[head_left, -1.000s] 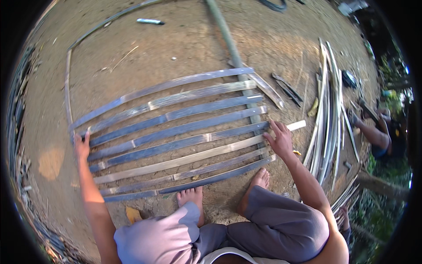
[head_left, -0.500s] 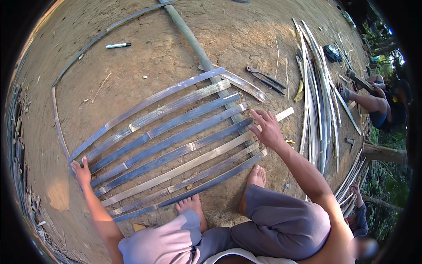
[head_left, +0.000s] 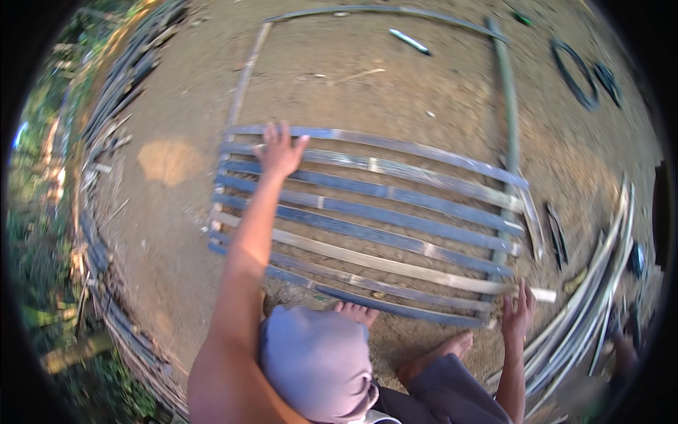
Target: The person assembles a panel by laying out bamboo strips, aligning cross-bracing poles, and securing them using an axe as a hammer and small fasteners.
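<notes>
Several flat split-bamboo slats (head_left: 395, 192) lie side by side on the ground, some dark bluish, some pale. Their right ends rest across a green bamboo pole (head_left: 508, 106), and their left ends lie by a thin strip (head_left: 244, 78). My left hand (head_left: 280, 155) is open over the far slats near their left ends, fingers spread and touching the farthest slat or just above it. At the right ends my right hand (head_left: 519, 316) is open, its fingertips beside a pale slat (head_left: 540, 294) that sticks out past the others. Neither hand grips anything.
A marker pen (head_left: 408, 41) lies inside the frame's far part. Pliers-like tool (head_left: 557, 237), a dark coil (head_left: 571, 74) and a heap of long bamboo strips (head_left: 586, 290) are at the right. Bamboo poles (head_left: 134, 78) line the left. My bare feet (head_left: 452, 348) are by the nearest slat.
The view has swung to the left. My left hand has moved from the slats' left ends inward onto the far slats; my right hand has drawn back toward me, off the slats' right ends.
</notes>
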Tool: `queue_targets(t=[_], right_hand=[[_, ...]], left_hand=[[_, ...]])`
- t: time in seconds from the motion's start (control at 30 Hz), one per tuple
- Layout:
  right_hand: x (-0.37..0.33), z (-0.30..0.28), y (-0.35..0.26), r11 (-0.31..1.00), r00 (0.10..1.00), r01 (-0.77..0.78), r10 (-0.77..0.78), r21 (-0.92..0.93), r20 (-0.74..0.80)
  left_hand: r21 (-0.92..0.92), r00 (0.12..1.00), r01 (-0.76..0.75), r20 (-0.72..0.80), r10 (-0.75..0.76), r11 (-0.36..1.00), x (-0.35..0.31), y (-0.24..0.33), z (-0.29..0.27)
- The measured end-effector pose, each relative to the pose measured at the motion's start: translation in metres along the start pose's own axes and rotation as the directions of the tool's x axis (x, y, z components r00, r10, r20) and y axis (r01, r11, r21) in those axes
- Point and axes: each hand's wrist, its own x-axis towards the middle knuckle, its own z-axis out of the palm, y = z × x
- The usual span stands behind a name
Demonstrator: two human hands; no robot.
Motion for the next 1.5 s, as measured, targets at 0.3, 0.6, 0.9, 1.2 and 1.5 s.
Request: queue_targets(t=[0.3, 0.6, 0.9, 1.2, 1.5], right_hand=[[-0.015, -0.013, -0.011, 0.994, 0.995, 0.052, -0.044, -0.099, 0.089], [-0.013, -0.029, -0.02, 0.993, 0.995, -0.101, 0.101, -0.066, 0.003], [-0.075, -0.053, -0.008, 0.976, 0.984, -0.176, 0.179, -0.131, 0.007], [-0.145, -0.054, 0.001, 0.914, 0.918, -0.386, 0.394, -0.123, 0.051], [-0.198, -0.051, 0.014, 0.869, 0.872, -0.484, 0.488, -0.107, 0.021]], left_hand=[[-0.009, 0.98, 0.168, 0.108, -0.166, 0.986, -0.011, -0.015, -0.002], [0.054, 0.994, 0.11, -0.009, -0.11, 0.992, -0.002, -0.001, 0.027], [0.106, 0.995, 0.092, -0.048, -0.087, 0.99, 0.036, -0.04, 0.073], [0.006, 0.992, 0.122, -0.04, -0.122, 0.993, 0.062, -0.073, 0.082], [0.052, 0.989, 0.132, -0.073, -0.128, 0.99, 0.072, -0.081, 0.087]])
